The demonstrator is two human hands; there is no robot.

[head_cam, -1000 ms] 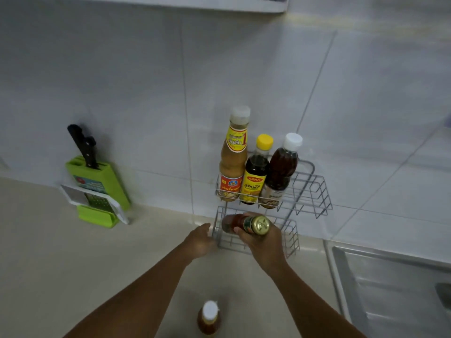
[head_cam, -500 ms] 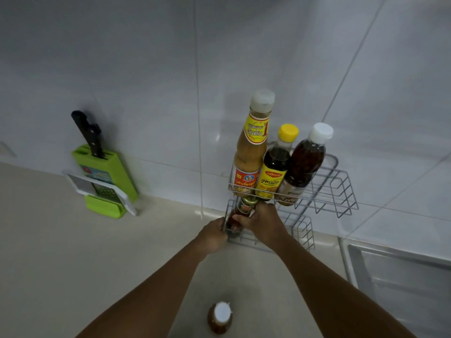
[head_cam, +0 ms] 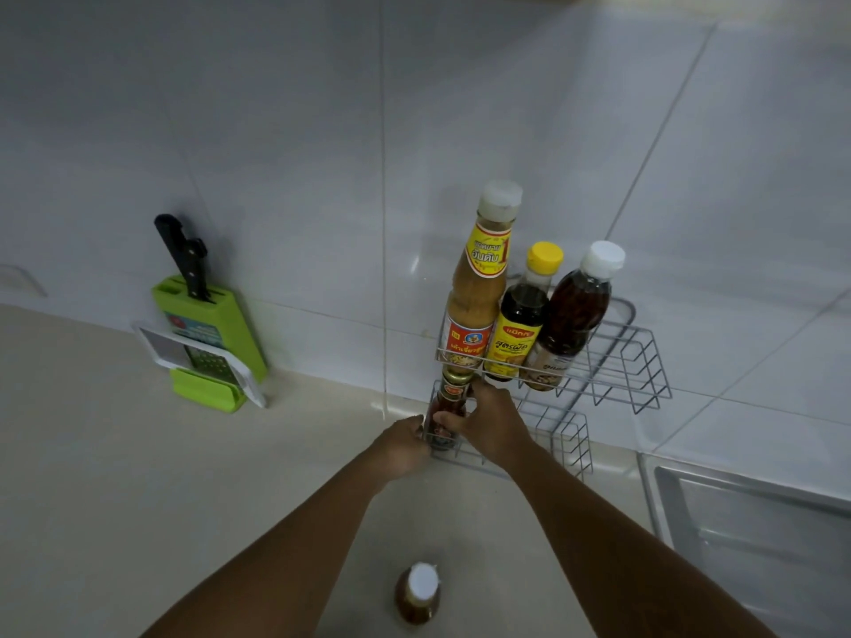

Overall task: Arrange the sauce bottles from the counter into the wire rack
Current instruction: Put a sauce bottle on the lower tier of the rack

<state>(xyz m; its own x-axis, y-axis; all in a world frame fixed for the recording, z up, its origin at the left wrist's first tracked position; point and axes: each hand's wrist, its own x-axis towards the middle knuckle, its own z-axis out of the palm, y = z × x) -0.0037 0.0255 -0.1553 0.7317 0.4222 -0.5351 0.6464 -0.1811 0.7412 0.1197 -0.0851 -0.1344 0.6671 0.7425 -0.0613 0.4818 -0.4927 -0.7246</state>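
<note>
A two-tier wire rack [head_cam: 640, 361] stands against the tiled wall. Its upper tier holds a tall tan sauce bottle [head_cam: 479, 287], a dark bottle with a yellow cap [head_cam: 522, 315] and a dark bottle with a white cap [head_cam: 573, 315]. A small gold-lidded red-label bottle [head_cam: 450, 405] stands upright at the left end of the lower tier. My right hand [head_cam: 490, 425] grips it from the right. My left hand [head_cam: 403, 446] rests against the rack's left front corner, fingers curled on the wire. One brown bottle with a white cap [head_cam: 418, 594] stands on the counter close to me.
A green knife block [head_cam: 212, 333] with a black knife and a grater leans on the wall at left. A steel sink [head_cam: 755, 536] lies at right. The beige counter [head_cam: 138, 499] spreads across the foreground.
The small bottle went from lying tilted in my right hand outside the rack to standing upright inside the lower tier. The camera moved closer.
</note>
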